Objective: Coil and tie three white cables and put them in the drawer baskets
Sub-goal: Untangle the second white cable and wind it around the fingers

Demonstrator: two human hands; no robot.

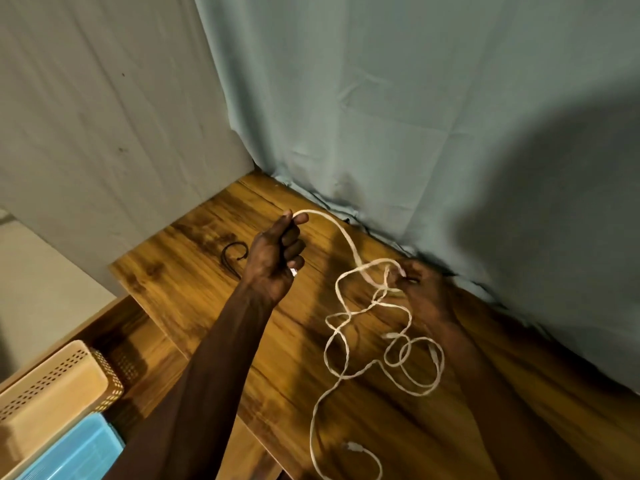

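White cables (391,344) lie tangled in loose loops on the wooden table (277,375). My left hand (273,258) is raised above the table and grips one white cable near its end; the plug shows below my fist. That cable arcs from my fingers down to the tangle. My right hand (415,285) rests at the top of the tangle, fingers pinching a strand. Another plug end (349,446) lies near the front edge. A beige perforated basket (52,389) and a light blue basket (76,452) sit in the open drawer at the lower left.
Thin black ties (233,256) lie on the table left of my left hand. A teal cloth (415,116) hangs behind the table and a grey cloth (104,116) hangs at the left. A dark shadow covers the right side.
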